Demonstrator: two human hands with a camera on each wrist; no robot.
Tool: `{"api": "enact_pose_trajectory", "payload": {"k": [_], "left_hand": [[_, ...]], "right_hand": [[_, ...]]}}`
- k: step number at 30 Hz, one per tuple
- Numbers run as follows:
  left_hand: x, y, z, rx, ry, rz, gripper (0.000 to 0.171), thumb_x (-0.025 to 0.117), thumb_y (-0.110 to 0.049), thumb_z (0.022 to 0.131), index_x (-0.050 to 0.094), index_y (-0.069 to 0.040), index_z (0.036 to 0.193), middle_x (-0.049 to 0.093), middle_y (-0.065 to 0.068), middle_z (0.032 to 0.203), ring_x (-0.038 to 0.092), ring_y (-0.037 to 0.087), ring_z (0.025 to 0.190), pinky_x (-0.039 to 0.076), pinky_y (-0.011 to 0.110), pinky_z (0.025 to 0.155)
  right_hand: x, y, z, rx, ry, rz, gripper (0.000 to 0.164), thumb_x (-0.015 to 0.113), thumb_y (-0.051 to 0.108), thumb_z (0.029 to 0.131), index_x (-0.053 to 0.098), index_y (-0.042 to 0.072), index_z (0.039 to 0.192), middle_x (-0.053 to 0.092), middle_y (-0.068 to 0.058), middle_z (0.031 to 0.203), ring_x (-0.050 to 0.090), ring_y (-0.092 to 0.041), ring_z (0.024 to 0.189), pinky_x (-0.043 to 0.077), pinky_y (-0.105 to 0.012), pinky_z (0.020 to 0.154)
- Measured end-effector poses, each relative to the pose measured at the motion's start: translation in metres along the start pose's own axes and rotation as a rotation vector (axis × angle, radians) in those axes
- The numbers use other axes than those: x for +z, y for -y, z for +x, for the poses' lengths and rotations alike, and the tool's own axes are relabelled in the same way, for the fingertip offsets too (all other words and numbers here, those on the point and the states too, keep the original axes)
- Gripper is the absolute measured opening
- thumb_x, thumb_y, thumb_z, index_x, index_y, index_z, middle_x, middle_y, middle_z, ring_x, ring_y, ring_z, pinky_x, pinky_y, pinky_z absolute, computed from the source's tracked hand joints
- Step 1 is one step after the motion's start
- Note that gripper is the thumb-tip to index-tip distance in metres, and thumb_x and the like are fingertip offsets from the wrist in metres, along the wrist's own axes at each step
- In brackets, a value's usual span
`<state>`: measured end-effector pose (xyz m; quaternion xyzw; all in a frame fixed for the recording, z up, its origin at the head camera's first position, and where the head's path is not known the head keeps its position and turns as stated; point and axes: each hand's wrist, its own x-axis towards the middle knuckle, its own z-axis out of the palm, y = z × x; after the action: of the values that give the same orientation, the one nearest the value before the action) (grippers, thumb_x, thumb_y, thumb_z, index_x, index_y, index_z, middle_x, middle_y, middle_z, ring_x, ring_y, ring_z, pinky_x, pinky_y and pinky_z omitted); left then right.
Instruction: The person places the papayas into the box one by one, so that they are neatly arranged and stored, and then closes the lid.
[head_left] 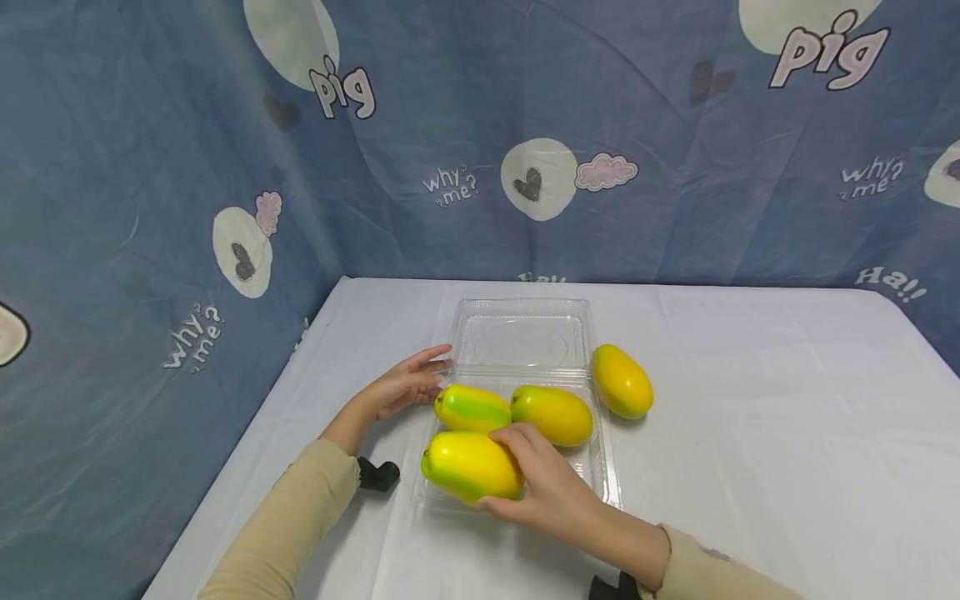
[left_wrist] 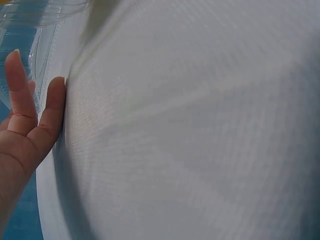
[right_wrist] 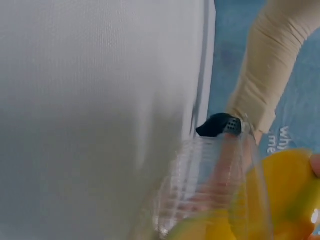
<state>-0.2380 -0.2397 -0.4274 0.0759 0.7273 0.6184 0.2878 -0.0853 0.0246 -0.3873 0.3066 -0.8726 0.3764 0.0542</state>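
My right hand (head_left: pixel 551 487) grips a yellow-green mango (head_left: pixel 468 465) by its right end, over the front of a clear plastic clamshell box (head_left: pixel 604 467). Two other mangoes lie side by side behind it in the box, a greener one (head_left: pixel 472 408) at left and a yellower one (head_left: pixel 553 415) at right. At the box's left side is my left hand (head_left: pixel 405 385), its fingers loosely extended near the rim and holding nothing. The left wrist view shows these fingers (left_wrist: pixel 21 97) beside the clear plastic. In the right wrist view, a mango (right_wrist: pixel 280 185) appears beyond the see-through wall.
A fourth mango (head_left: pixel 622 382) lies on the white tablecloth (head_left: pixel 772 417), right of the box. The box's lid (head_left: pixel 521 340) is folded back behind it. A blue printed curtain (head_left: pixel 637 100) hangs behind and to the left. Black wrist mounts (head_left: pixel 378 475) are on both arms.
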Motion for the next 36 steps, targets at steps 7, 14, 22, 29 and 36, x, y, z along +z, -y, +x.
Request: {"api": "enact_pose_trajectory", "payload": {"k": [7,14,22,29,36], "left_hand": [[0.0,0.0,0.0,0.002,-0.004,0.006,0.062,0.05,-0.016,0.092,0.021,-0.018,0.147,0.022,0.015,0.15,0.054,0.013,0.085,0.043,0.029,0.08],[-0.001,0.002,0.0,-0.002,-0.002,-0.002,0.062,0.051,-0.016,0.092,0.021,-0.018,0.147,0.022,0.014,0.15,0.053,0.013,0.085,0.043,0.029,0.079],[-0.002,0.003,0.001,-0.003,-0.001,-0.003,0.061,0.051,-0.016,0.092,0.022,-0.018,0.146,0.022,0.014,0.15,0.052,0.013,0.085,0.043,0.028,0.078],[-0.002,0.004,0.002,-0.002,0.0,0.009,0.061,0.05,-0.015,0.093,0.022,-0.019,0.146,0.022,0.013,0.15,0.052,0.012,0.086,0.043,0.029,0.079],[-0.002,0.003,0.001,-0.007,0.0,0.009,0.061,0.05,-0.015,0.093,0.021,-0.019,0.147,0.022,0.013,0.15,0.052,0.012,0.086,0.042,0.028,0.079]], "right_hand": [[0.009,-0.004,0.004,0.057,0.005,-0.023,0.06,0.076,0.033,0.07,0.052,0.005,0.117,0.051,-0.006,0.111,0.051,-0.016,0.099,0.045,-0.036,0.087],[0.018,-0.006,0.006,0.086,0.014,-0.01,0.06,0.077,0.029,0.07,0.051,0.006,0.119,0.047,-0.008,0.109,0.051,-0.018,0.096,0.045,-0.037,0.084],[0.021,-0.008,0.007,0.1,0.032,-0.016,0.059,0.077,0.029,0.07,0.052,0.005,0.118,0.046,-0.006,0.107,0.05,-0.016,0.093,0.045,-0.036,0.082],[0.024,-0.012,0.008,0.112,0.061,-0.052,0.059,0.076,0.03,0.071,0.052,0.006,0.119,0.05,-0.007,0.109,0.05,-0.018,0.098,0.044,-0.038,0.085],[0.024,-0.013,0.007,0.117,0.079,-0.07,0.061,0.076,0.031,0.071,0.051,0.005,0.12,0.051,-0.008,0.11,0.049,-0.021,0.1,0.043,-0.039,0.085]]}}
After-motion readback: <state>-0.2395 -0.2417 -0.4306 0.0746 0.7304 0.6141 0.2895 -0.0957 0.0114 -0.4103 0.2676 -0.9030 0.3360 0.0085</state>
